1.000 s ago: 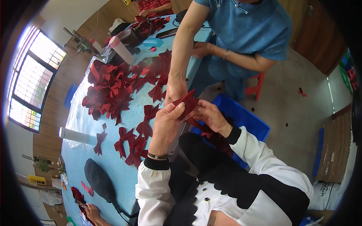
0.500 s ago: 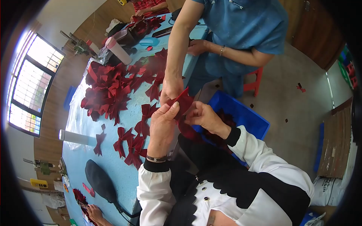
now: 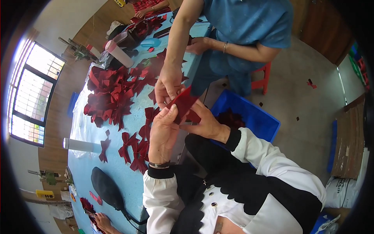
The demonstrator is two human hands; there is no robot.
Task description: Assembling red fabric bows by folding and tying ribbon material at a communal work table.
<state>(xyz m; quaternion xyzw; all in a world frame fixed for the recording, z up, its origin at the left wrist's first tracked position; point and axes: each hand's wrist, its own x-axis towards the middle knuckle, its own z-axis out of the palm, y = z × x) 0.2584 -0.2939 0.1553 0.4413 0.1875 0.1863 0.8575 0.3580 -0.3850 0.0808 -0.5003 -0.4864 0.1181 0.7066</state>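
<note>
My left hand is closed on a folded dark red felt piece, its thumb lying on top. My right hand grips the lower right part of the same piece, with its fingertips partly hidden behind the fabric. A co-worker's hand reaches down just above my left fingers, close to the felt; whether it touches is unclear. Left of my left wrist, several red felt bows lie on the light blue table. Beyond them spreads a large pile of red bows.
A blue bin with dark red pieces stands right of my hands. On the table are a white cylinder, a black padded object and a pink-and-white bottle. The co-worker sits on a red stool; another hand works at lower left.
The felt piece has turned and its upper end now slants up to the right. My right hand has moved in against it. The co-worker's hand has shifted up and left, its fingers loosening.
</note>
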